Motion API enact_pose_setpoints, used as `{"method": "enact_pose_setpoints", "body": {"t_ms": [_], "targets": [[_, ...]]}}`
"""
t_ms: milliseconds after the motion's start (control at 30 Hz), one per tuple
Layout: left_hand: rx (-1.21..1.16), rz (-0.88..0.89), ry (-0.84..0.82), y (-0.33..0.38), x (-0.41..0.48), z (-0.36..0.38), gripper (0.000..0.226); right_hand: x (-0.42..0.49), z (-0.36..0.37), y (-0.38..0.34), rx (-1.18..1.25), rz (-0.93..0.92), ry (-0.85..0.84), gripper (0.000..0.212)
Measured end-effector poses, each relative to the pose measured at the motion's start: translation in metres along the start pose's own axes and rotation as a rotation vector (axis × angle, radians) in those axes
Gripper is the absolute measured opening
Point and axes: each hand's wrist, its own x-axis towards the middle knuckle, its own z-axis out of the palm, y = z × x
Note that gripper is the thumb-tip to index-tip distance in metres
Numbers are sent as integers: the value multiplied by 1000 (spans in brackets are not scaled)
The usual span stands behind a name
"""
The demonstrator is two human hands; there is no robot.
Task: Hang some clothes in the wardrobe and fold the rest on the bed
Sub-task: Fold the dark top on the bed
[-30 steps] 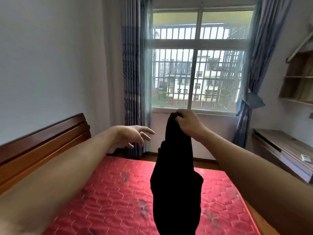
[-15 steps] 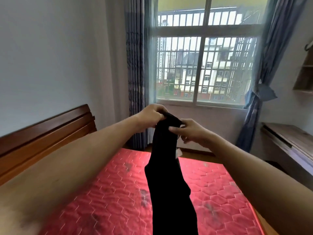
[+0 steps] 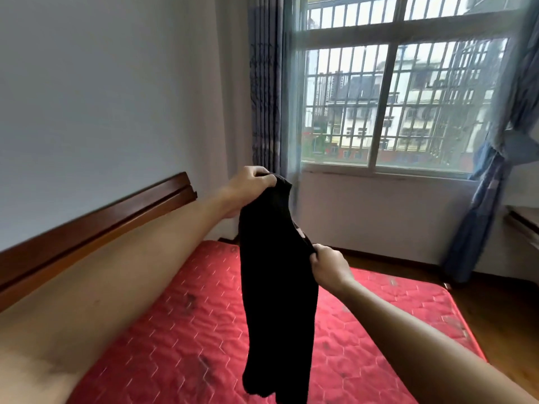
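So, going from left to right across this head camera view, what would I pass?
Brown wooden headboard → left hand, gripping the top of the black cloth garment → right hand, pinching its edge → blue tied-back fabric curtain.

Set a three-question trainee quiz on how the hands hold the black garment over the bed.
1. True or false: only one hand holds the black garment.
2. Which hand grips the garment's top end? A. the left hand B. the right hand C. neither
3. Fill in: the right hand pinches the garment's edge ___ down than the left hand's grip.

Key: 1 false, both hands hold it; 2 A; 3 lower.
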Motion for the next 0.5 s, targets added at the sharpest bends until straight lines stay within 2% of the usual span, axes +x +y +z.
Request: {"method": "enact_pose_setpoints", "body": {"t_ms": [100, 200, 333, 367, 433, 500], "targets": [[-3, 67, -29, -24, 14, -27, 7, 12, 14, -16, 102, 58, 47, 28], [-26, 163, 26, -34, 24, -45, 9, 22, 31, -34, 220, 142, 118, 36], [-79, 320, 127, -38, 37, -61, 9, 24, 51, -60, 583, 240, 244, 33], [-114, 353, 132, -37, 39, -63, 9, 21, 55, -67, 661, 258, 223, 30], [-149, 395, 125, -35, 44, -67, 11, 14, 66, -83, 742, 246, 67, 29], [-168, 408, 95, -34, 51, -69, 15, 6, 85, -97, 669, 161, -72, 30]]}}
